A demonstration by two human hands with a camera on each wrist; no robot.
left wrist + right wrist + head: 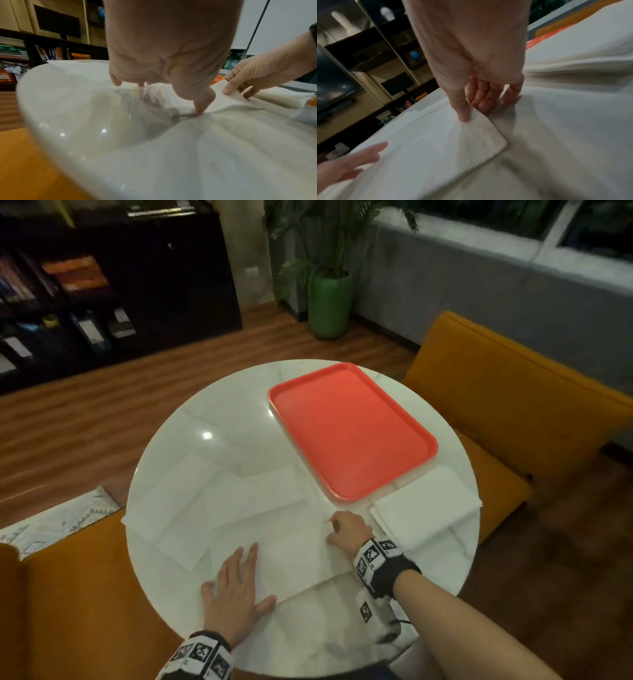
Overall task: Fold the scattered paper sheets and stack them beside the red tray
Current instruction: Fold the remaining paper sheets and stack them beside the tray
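On the round white table (212, 419) the red tray (349, 429) lies at the far right, with nothing in it. A stack of folded white sheets (424, 508) sits against its near end. A white paper sheet (291, 563) lies flat in front of me. My left hand (239, 577) presses flat on its left part, fingers spread. My right hand (337, 530) pinches the sheet's right edge. In the right wrist view the thumb (464, 115) lies on top of the lifted corner (484, 138) and the fingers sit under it.
More loose white sheets (171, 508) overlap on the table's left half. Orange chairs stand to the right (513, 392) and at the near left (68, 594). A green plant pot (329, 302) and dark bookshelves (102, 285) stand beyond, on the wooden floor.
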